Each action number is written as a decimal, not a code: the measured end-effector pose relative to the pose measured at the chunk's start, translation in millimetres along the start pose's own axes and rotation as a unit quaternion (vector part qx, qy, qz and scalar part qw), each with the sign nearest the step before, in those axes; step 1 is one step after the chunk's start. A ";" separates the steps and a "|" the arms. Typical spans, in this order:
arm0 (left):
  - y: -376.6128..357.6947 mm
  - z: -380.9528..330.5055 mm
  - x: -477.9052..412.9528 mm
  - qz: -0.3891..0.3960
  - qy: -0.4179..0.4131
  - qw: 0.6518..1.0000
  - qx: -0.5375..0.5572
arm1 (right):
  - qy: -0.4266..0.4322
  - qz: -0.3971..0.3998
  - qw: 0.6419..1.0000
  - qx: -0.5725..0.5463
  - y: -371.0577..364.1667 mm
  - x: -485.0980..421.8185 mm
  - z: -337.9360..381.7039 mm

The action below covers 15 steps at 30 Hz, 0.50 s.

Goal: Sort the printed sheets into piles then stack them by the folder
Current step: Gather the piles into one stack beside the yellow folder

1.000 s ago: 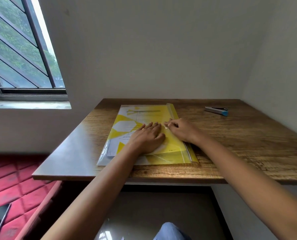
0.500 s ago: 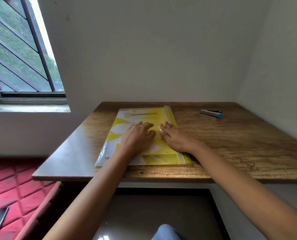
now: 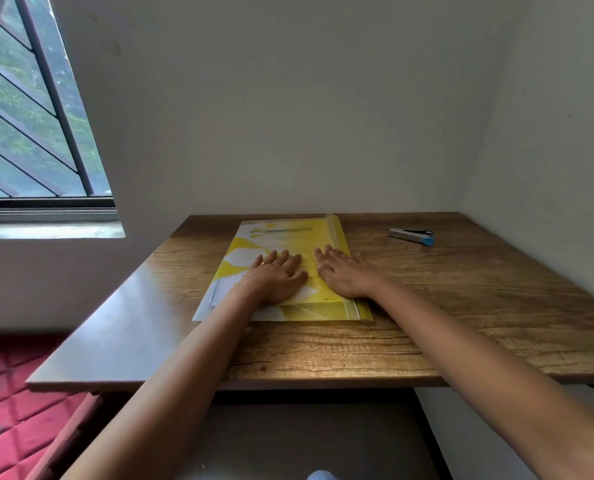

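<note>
A yellow translucent folder (image 3: 288,237) lies flat in the middle of the wooden desk (image 3: 461,306), with printed sheets showing through its cover and white paper edges (image 3: 216,299) sticking out at its left side. My left hand (image 3: 278,275) rests palm down on the folder, fingers straight, a ring on one finger. Beside it my right hand (image 3: 340,271) also lies flat on the folder, near the clear strip along its right edge.
A silver and blue stapler (image 3: 412,235) lies at the back right of the desk. Walls close off the desk behind and on the right. A barred window (image 3: 36,133) is at the left, with a red quilted surface (image 3: 11,393) below it.
My right hand has let go of the folder's right edge strip and now lies flat. Both hands slid a little nearer the folder's middle. The camera pulled back and tilted up.
</note>
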State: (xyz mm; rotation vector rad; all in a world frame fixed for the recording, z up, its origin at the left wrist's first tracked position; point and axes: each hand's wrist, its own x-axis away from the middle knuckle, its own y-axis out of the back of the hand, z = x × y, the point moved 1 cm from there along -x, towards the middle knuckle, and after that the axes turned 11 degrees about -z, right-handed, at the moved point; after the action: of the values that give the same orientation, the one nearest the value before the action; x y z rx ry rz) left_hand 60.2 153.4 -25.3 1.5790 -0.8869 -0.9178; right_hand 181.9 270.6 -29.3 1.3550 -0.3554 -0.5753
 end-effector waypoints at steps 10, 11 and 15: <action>-4.7 -0.6 -17.2 -0.011 -0.006 1.000 -0.007 | -0.012 -0.017 1.000 0.000 -3.9 -12.4 -6.4; -4.8 -0.9 -16.4 -0.014 -0.007 1.000 -0.007 | -0.012 -0.022 1.000 -0.002 -4.7 -12.0 -7.1; -5.7 -0.8 -15.5 -0.024 -0.010 1.000 -0.001 | -0.015 -0.058 0.996 -0.062 -3.5 -11.4 -7.5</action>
State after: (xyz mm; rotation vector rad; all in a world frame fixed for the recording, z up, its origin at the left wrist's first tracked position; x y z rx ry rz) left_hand 54.7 168.6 -29.0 1.5980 -0.8652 -0.9695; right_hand 176.2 282.9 -33.2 1.2547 -0.2628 -0.7042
